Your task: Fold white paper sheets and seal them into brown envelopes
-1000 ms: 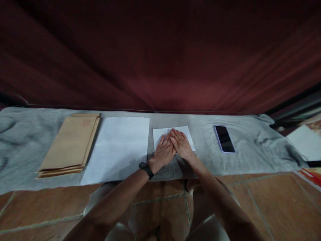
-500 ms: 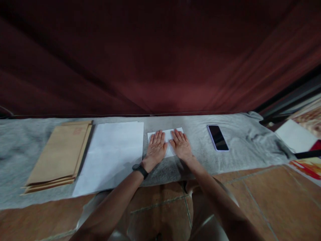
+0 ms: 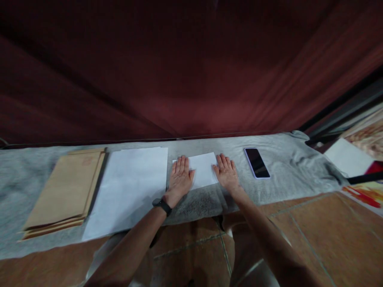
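A small white piece of paper [image 3: 204, 169], perhaps folded, lies on the grey cloth [image 3: 197, 205] in front of me. My left hand [image 3: 181, 176] rests flat over its left end, fingers stretched forward and thumb out to the side. At the right edge of the paper, my right hand [image 3: 226, 171] lies flat with its fingers stretched, its thumb close to the paper's edge. Both palms face down and neither grasps anything. Left of my left hand is a stack of large white paper sheets [image 3: 128, 187]. A dark watch sits on my left wrist.
Several brown envelopes [image 3: 64, 191] are piled at the left. A phone [image 3: 257, 163] with a pale purple edge lies to the right. Dark red fabric [image 3: 191, 79] hangs behind the cloth. Tiled floor [image 3: 323, 227] shows in front, and a white sheet [image 3: 348, 157] stands at far right.
My hands have moved apart, the left one to the left and the right one to the right, uncovering the middle of the small paper. The view has shifted slightly.
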`<act>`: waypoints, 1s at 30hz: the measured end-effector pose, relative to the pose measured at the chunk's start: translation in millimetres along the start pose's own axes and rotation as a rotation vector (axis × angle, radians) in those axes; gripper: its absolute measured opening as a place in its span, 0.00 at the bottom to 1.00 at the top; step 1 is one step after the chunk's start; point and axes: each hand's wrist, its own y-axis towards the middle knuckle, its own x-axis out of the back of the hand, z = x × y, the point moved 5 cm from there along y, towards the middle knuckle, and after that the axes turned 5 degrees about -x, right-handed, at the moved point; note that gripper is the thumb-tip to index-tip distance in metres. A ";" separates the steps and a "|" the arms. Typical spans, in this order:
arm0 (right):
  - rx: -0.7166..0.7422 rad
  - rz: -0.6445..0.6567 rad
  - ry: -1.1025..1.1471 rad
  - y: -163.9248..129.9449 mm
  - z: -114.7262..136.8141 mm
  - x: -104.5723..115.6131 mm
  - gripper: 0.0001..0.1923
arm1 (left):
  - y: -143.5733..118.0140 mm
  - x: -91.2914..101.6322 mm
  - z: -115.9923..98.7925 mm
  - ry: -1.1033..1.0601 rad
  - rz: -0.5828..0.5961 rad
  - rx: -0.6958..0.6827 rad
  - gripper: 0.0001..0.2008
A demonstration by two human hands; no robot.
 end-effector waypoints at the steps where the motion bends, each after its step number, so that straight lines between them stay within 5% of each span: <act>1: -0.010 -0.001 -0.004 -0.1 -2.9 1.4 0.31 | -0.3 0.1 0.4 -0.002 -0.004 0.000 0.32; 6: 0.013 -0.037 0.014 1.5 -2.9 13.6 0.31 | -2.0 2.1 -4.8 -0.015 -0.038 -0.061 0.30; 14: 0.254 0.061 0.122 -13.4 38.6 6.0 0.27 | -6.0 1.8 -26.4 -0.035 0.022 -0.183 0.28; 30: 0.059 0.005 0.029 -6.1 -2.4 15.9 0.28 | -12.4 -2.9 -4.0 0.060 -0.031 -0.002 0.33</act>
